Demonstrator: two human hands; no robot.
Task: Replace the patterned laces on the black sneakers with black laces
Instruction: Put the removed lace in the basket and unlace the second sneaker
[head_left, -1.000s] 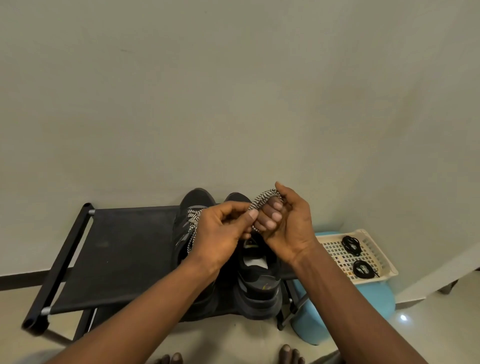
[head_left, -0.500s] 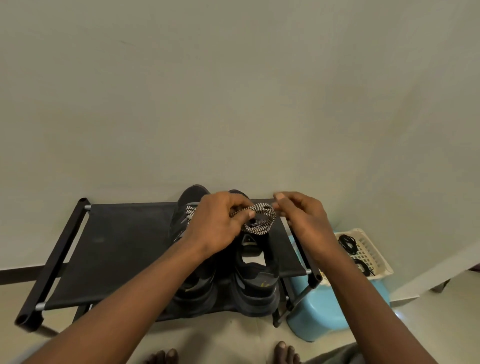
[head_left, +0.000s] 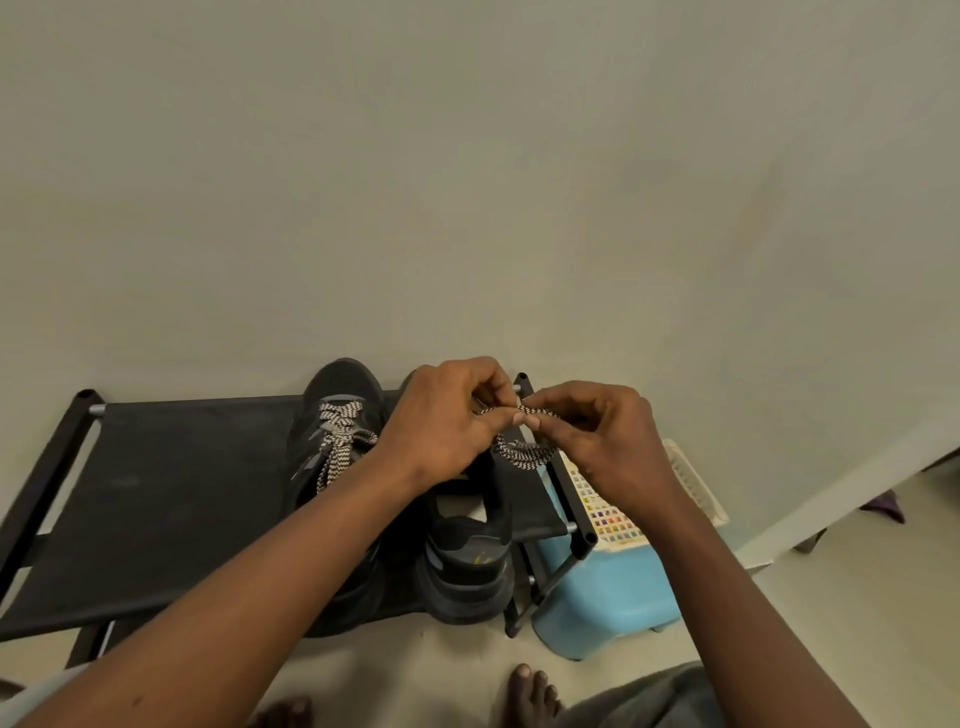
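Status: the removed patterned lace is now gathered into a small coil above the toe of the unlaced sneaker, toward the 3 o'clock end of the shoe rack. One second earlier it was stretched between the raised hands. Half a second earlier it hung as a loop from the left hand alone. Both hands have since shifted toward 3 o'clock. The left hand has its thumb and curled fingers pinched on the coil's upper strand. The right hand pinches the same strand from the 3 o'clock side with thumb and forefinger, its other fingers curled. The coil's lower turns hang free between the hands. At 9 o'clock of the unlaced sneaker, touching it, stands the laced sneaker, which still carries its own patterned lace. The basket rests on the blue stool just past the rack's 3 o'clock end. The black laces seen in it earlier are now hidden behind the right hand. Assessment: removal on one sneaker appears complete, and bundling the old lace is the step in hand. Setting the coil aside and fetching a black lace likely follow. The second sneaker is not yet started.
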